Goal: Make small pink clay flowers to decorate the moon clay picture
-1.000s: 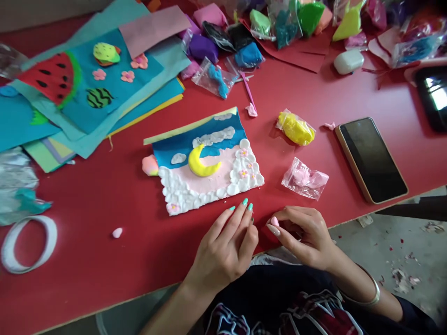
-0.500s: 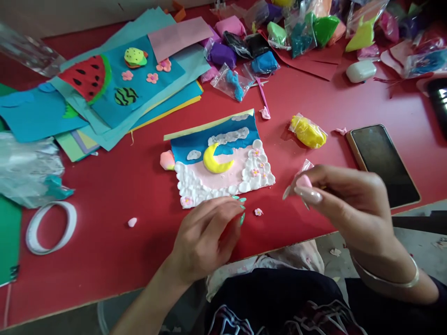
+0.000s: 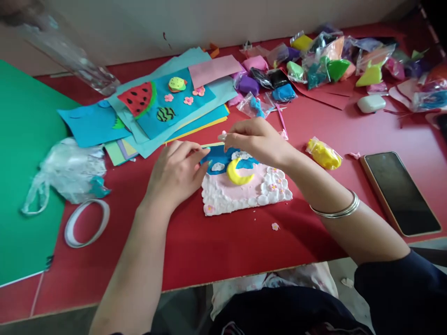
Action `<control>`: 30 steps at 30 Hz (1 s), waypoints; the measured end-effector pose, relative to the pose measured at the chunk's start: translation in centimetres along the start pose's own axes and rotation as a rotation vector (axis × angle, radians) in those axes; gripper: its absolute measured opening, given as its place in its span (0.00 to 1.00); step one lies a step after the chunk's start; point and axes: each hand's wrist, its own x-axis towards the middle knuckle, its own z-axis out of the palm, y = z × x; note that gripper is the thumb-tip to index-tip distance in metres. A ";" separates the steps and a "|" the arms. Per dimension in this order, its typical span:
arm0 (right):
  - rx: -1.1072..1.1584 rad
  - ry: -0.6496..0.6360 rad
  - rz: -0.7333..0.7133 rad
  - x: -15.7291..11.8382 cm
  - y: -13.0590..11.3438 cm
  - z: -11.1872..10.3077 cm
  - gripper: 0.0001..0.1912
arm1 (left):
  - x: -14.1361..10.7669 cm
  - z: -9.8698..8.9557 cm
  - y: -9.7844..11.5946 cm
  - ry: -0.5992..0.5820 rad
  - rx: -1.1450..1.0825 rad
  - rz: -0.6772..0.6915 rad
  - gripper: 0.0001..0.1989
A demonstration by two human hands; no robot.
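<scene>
A small clay picture lies on the red table, with a yellow crescent moon, white clay clouds and pale flowers on blue and pink. My left hand rests at its upper left side, thumb and forefinger apart near the blue part. Over the top edge, my right hand is closed in a pinch, with a small pale pink piece of clay at its fingertips, mostly hidden by the fingers. A tiny clay flower lies on the table below the picture.
Coloured papers with a clay watermelon slice lie at the back left. Bagged clays crowd the back right. A yellow clay packet and a phone lie to the right. A white tape roll and a plastic bag are left.
My right hand has moved left and away from me, from beside the picture to its top edge. My left hand has shifted up to the picture's upper left. The camera view has shifted too.
</scene>
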 end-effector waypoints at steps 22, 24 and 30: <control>0.398 -0.187 0.134 6.8 3.2 2.4 0.13 | -1.3 2.0 -1.3 0.047 -0.151 -0.081 0.25; 0.406 -0.180 0.135 6.8 3.0 2.3 0.13 | -1.3 1.3 -0.8 0.117 -0.153 -0.067 0.23; 0.407 -0.198 0.139 6.7 2.8 2.5 0.12 | -1.9 -1.7 6.0 0.168 -0.339 0.196 0.08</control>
